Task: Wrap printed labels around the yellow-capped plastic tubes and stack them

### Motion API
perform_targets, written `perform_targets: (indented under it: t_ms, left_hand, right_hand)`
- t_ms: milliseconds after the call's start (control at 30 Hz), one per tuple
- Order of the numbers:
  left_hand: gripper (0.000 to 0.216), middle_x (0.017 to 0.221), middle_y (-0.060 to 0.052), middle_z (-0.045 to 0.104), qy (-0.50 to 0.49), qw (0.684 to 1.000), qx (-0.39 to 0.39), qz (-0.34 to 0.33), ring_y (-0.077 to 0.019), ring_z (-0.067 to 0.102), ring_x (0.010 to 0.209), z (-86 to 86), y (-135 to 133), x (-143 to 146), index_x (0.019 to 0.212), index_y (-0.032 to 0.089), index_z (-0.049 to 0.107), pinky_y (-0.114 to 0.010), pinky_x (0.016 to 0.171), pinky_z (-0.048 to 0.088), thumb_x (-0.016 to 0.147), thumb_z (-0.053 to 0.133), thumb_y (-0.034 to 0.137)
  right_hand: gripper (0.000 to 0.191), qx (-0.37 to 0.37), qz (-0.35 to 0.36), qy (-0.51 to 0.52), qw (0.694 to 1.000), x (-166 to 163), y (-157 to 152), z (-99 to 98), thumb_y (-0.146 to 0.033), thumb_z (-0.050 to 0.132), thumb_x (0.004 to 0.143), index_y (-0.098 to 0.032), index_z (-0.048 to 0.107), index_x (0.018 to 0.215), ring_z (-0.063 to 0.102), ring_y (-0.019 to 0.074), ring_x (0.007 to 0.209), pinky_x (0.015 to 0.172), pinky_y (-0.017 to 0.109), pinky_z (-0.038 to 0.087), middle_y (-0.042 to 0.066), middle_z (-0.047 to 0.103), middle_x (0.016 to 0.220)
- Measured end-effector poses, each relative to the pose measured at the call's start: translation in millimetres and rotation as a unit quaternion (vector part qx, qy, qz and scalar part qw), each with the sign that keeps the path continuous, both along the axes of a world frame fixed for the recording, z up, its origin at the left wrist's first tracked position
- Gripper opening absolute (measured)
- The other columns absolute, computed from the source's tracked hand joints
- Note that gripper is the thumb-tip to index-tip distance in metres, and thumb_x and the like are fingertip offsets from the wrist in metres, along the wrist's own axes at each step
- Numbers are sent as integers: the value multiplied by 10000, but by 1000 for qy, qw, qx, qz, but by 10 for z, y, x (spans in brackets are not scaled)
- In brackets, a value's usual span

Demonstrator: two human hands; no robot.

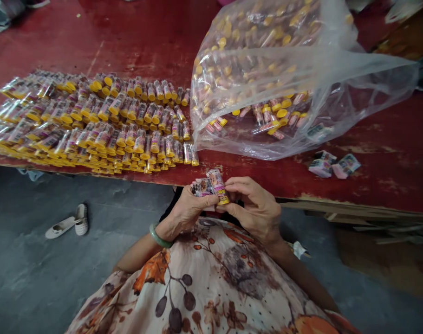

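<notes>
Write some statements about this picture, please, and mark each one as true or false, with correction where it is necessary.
1. The left hand holds a small printed stack. True.
2. The right hand is inside the plastic bag. False: it is at the small tube, beside the left hand.
3. The yellow end of the small tube points toward the person's body. True.
4. The rows of tubes lie to the right of the plastic bag. False: they lie to its left.
5. A green bracelet is on the left wrist. True.
6. The white shoes stand on the red table. False: they are on the grey floor.
</notes>
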State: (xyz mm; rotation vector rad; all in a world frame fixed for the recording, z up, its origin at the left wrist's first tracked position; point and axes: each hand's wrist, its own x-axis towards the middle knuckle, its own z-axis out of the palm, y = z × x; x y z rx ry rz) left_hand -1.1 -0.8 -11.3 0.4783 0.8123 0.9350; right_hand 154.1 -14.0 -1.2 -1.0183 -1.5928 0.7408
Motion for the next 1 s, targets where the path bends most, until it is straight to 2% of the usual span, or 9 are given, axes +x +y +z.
perform_targets:
  t_ms: [67,200,300,633,833,1000]
  left_hand:
    - [323,716,-10,690,3,1000,-6,0,-132,622,586,14,-2,7,782,140,696,-265,586,518,552,872,283]
    - [334,698,-17,682,11,1000,-16,-10,-130,617,555,21,-21,12,779,137,700,-272,586,525,554,870,315]
    - [349,712,-9,684,12,1000,-21,9,-122,619,579,8,-40,17,780,145,700,-256,606,521,528,883,300]
    - [327,742,-4,688,5,1000,-22,6,-120,625,610,17,-65,24,806,148,695,-250,614,526,555,871,264]
    - [311,712,-13,682,5,1000,-13,-1,-119,611,578,-13,-64,27,785,136,691,-252,596,525,563,867,264]
    - [325,705,-19,687,7,999,-36,-8,-133,620,566,71,-77,23,786,134,697,-277,600,535,553,867,284]
  right_hand:
    - [282,28,-1,-30,999,19,-11,7,-90,679,769,-208,664,1024,588,124,710,612,273,504,53,644,977]
    - [314,110,-61,-81,989,-9,-62,-25,-68,606,800,-219,670,1069,657,174,833,676,298,556,69,674,992]
    - [313,154,-90,-105,978,-50,-101,-75,-76,584,810,-220,671,1074,671,184,838,673,304,575,76,686,990]
    - [368,161,-85,-112,977,-53,-132,-89,-20,583,793,-208,671,1097,661,182,855,675,295,572,85,675,1014]
    - [323,162,-106,-125,973,-63,-145,-130,-51,583,812,-214,673,1076,670,186,835,656,297,577,86,678,997]
    - [376,169,-91,-138,972,-59,-158,-109,-13,612,778,-202,668,1099,679,199,862,722,313,583,78,682,1012]
